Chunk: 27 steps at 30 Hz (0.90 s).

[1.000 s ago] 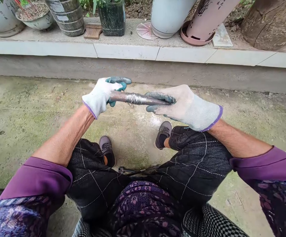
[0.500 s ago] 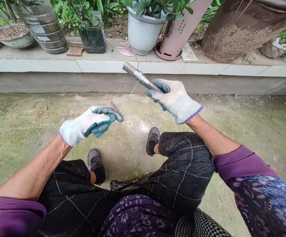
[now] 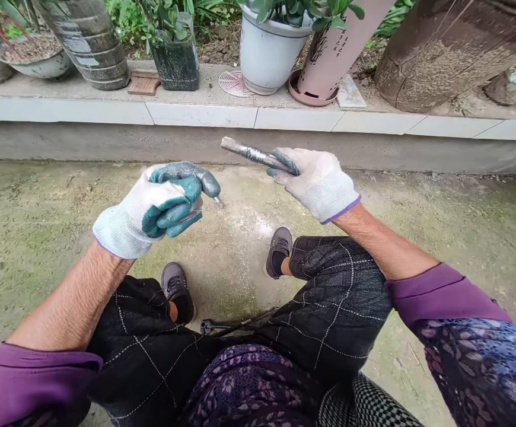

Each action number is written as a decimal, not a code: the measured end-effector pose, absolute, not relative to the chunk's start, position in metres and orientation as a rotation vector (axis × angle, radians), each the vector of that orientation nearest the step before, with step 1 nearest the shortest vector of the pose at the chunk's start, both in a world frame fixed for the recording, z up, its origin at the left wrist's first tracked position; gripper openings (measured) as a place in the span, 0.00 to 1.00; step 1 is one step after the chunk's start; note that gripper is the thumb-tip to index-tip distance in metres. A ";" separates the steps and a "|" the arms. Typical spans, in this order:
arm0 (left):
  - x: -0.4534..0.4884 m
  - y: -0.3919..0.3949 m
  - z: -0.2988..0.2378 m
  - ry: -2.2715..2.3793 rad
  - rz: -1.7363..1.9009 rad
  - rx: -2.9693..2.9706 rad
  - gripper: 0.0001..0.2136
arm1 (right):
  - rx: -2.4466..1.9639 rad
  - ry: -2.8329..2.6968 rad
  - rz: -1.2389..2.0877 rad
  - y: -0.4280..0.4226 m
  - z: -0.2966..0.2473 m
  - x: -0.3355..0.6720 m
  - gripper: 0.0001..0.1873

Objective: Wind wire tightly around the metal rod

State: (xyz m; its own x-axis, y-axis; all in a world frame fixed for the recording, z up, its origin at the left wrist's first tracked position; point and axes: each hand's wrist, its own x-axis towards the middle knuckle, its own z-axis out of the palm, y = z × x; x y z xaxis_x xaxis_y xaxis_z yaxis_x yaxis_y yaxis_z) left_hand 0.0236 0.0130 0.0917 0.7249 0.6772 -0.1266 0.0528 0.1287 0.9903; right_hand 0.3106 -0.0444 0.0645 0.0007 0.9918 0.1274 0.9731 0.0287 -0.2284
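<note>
Wire-wound rod (image 3: pixel 255 154) dipped; end btwn R fingers (image 3: pixel 285 158), depth unclear.

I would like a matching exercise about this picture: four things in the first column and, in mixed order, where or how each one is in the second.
1. rod
2. pink pot
3. wooden piece
4. left shoe

A. standing in a saucer
B. flat on the ground
C. wound with silvery wire, in the right hand
D. on the ledge, beside the square pot

Pairs: 1-C, 2-A, 3-D, 4-B
</note>
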 end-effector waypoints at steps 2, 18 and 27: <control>0.024 0.013 0.098 0.680 0.568 1.396 0.14 | -2.076 -2.098 0.009 -0.046 0.065 0.306 0.23; 0.034 0.077 0.058 1.124 0.545 1.190 0.13 | -1.592 -2.194 0.719 -0.072 0.074 0.271 0.17; 0.060 0.049 0.035 1.306 0.208 1.600 0.07 | -1.623 -1.830 0.845 -0.071 0.084 0.282 0.14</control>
State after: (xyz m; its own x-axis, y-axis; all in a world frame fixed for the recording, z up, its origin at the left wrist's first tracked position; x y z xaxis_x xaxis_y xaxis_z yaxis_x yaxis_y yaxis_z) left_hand 0.0603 0.0492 0.0346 0.3978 0.8071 -0.4362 0.6318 0.1037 0.7682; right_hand 0.2821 -0.0711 0.0842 -0.1226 0.9924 -0.0073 0.6488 0.0746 -0.7573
